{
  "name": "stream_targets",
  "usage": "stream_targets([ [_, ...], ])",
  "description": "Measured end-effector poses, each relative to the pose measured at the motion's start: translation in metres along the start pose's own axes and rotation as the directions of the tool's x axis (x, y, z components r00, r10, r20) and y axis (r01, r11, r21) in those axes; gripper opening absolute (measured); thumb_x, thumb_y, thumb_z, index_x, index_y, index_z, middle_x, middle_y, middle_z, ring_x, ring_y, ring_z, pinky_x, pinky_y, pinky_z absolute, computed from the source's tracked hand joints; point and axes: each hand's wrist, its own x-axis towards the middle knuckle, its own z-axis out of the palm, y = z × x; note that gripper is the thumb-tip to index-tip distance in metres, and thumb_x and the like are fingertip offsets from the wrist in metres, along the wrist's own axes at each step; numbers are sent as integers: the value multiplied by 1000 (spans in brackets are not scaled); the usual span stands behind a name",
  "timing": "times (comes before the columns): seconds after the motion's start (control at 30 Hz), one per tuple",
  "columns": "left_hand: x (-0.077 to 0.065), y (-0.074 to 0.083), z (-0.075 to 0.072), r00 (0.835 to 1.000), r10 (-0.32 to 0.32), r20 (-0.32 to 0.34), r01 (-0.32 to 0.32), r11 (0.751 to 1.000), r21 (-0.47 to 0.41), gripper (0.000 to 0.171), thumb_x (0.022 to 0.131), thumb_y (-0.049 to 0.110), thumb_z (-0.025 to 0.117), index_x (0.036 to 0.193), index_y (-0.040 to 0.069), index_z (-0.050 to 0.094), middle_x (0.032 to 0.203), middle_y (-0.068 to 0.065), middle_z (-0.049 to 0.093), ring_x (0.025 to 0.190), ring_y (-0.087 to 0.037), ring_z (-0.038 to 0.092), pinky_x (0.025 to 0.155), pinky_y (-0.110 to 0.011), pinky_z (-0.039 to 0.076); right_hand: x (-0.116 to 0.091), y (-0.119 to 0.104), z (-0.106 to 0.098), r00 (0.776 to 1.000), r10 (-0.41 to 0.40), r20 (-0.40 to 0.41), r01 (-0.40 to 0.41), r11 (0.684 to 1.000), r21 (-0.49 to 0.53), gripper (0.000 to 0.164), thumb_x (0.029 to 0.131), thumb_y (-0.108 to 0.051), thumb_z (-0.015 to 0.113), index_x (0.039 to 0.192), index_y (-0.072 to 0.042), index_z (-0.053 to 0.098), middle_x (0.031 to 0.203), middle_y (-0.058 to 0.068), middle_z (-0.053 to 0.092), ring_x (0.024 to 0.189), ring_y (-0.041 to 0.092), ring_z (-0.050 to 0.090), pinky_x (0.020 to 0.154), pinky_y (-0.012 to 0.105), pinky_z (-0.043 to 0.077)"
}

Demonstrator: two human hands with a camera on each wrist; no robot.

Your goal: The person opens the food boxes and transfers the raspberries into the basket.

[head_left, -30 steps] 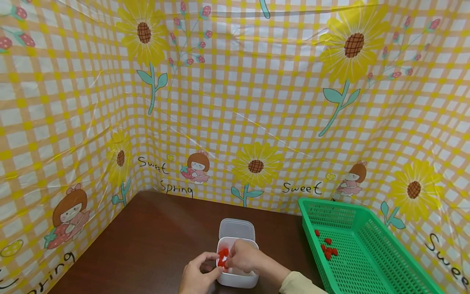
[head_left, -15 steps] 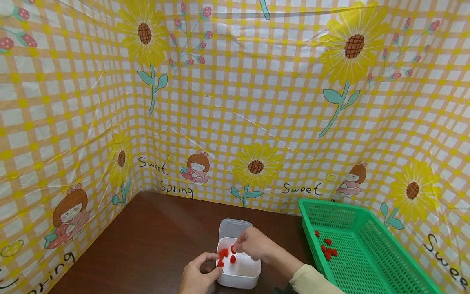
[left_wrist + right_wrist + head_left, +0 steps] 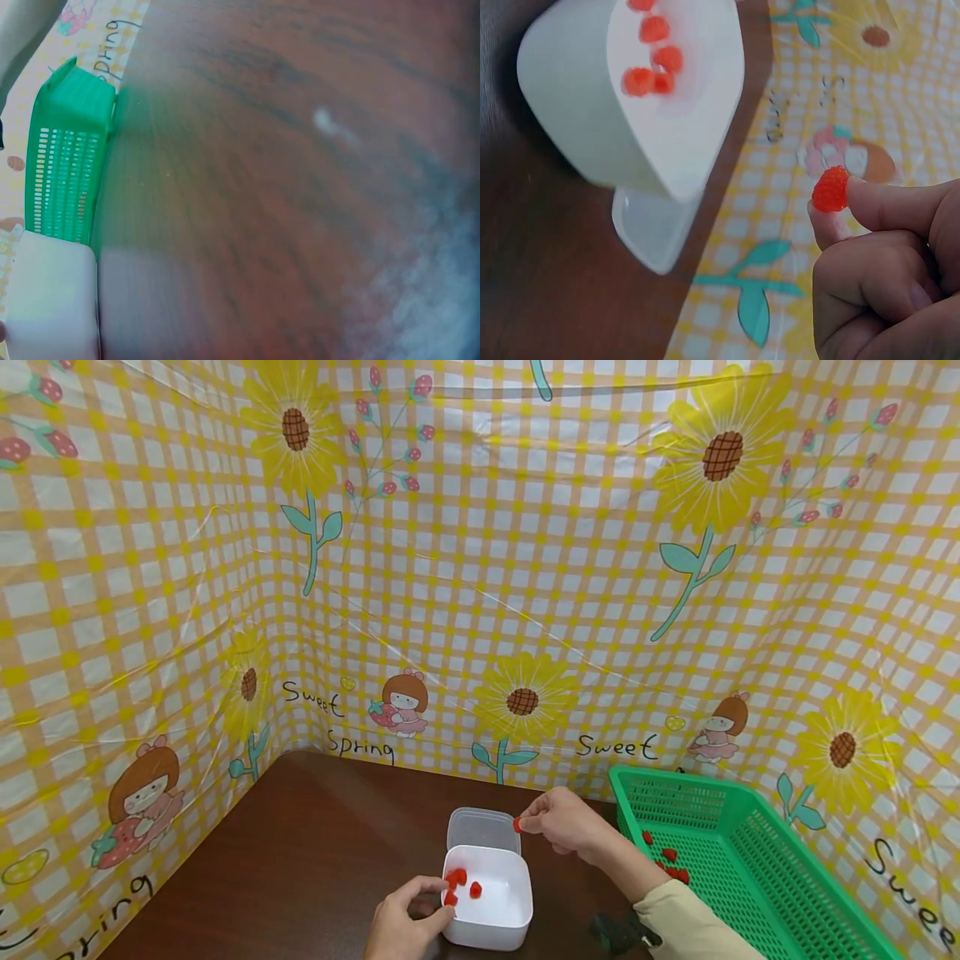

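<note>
A raspberry [image 3: 830, 189] is pinched between the thumb and forefinger of my right hand [image 3: 568, 821], raised to the right of the clear lid [image 3: 483, 828]. The white plastic box [image 3: 491, 935] stands in front of that lid. Inside it, several raspberries [image 3: 457, 877] cluster by the left wall, and a single raspberry [image 3: 476, 889] lies nearer the middle. My left hand [image 3: 405, 914] holds the box's left rim with curved thumb and forefinger. In the right wrist view, raspberries [image 3: 654, 28] show in the tilted-looking box [image 3: 577, 97].
A green perforated basket [image 3: 731, 860] stands on the right with several raspberries [image 3: 669, 855] in it; my right forearm partly overlaps it. A dark object [image 3: 618, 933] shows under the right sleeve. Checkered sheeting [image 3: 450, 610] surrounds the brown table [image 3: 322, 852].
My right hand has come up out of the box with a raspberry and moved right and back, past the lid. The left hand has stayed at the rim.
</note>
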Motion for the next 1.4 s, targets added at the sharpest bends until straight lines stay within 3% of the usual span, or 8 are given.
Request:
stream_targets([
  [0.37, 1, -3, -1, 1000, 19, -5, -19, 1000, 2, 26, 81, 21, 82, 104, 15, 74, 95, -3, 72, 79, -16, 61, 65, -34, 49, -3, 20, -57, 997, 41, -62, -38, 998, 48, 19, 98, -9, 60, 100, 6, 72, 51, -8, 26, 45, 8, 15, 44, 23, 20],
  [0.6, 1, -2, -2, 1000, 20, -2, -20, 1000, -3, 26, 81, 21, 81, 105, 14, 74, 97, -4, 72, 79, -17, 61, 66, -34, 50, -9, 39, -94, 998, 45, -46, -43, 998, 50, 33, 102, -11, 54, 122, 14, 62, 51, -8, 23, 46, 8, 15, 47, 25, 22],
  [1.03, 3, -4, -1, 1000, 13, 11, -13, 1000, -9, 25, 82, 21, 81, 105, 14, 74, 99, -5, 72, 79, -17, 61, 65, -33, 52, -18, 90, -138, 991, 97, -87, -90, 993, 75, 44, 103, -11, 51, 132, 22, 49, 51, -9, 22, 44, 7, 18, 47, 26, 29],
  [1.1, 2, -4, -1, 1000, 21, 9, -21, 1000, -11, 25, 82, 21, 82, 105, 14, 74, 98, -4, 72, 79, -17, 60, 65, -33, 51, -20, 98, -142, 989, 105, -104, -97, 992, 80, 41, 102, -11, 53, 128, 22, 54, 50, -9, 22, 44, 7, 19, 46, 26, 29],
  [1.17, 2, -4, -1, 999, 32, 7, -32, 999, -12, 25, 81, 21, 82, 104, 14, 74, 97, -4, 72, 78, -16, 60, 65, -33, 51, -20, 105, -147, 985, 123, -118, -113, 990, 85, 28, 101, -10, 55, 101, 15, 66, 50, -9, 23, 43, 7, 20, 47, 26, 31],
  [1.27, 1, -4, -1, 999, 51, 6, -51, 999, -10, 25, 80, 21, 82, 103, 15, 74, 96, -3, 73, 77, -15, 60, 65, -32, 50, -20, 116, -152, 978, 156, -140, -144, 985, 91, 41, 100, -10, 57, 60, -9, 50, 49, -9, 24, 43, 7, 23, 48, 26, 33],
  [1.33, 1, -4, 0, 998, 59, 6, -59, 998, -9, 25, 80, 21, 82, 103, 15, 74, 96, -3, 73, 77, -15, 61, 65, -31, 49, -21, 124, -156, 974, 176, -142, -163, 982, 99, 49, 100, -10, 57, 58, -19, 33, 49, -9, 24, 43, 7, 24, 49, 26, 34],
  [1.4, 1, -4, 0, 998, 61, 8, -61, 998, -9, 25, 80, 21, 82, 103, 15, 74, 96, -2, 73, 77, -15, 61, 65, -31, 49, -22, 131, -159, 969, 196, -151, -181, 978, 105, 46, 101, -10, 56, 60, -18, 36, 50, -9, 24, 43, 6, 24, 49, 26, 34],
])
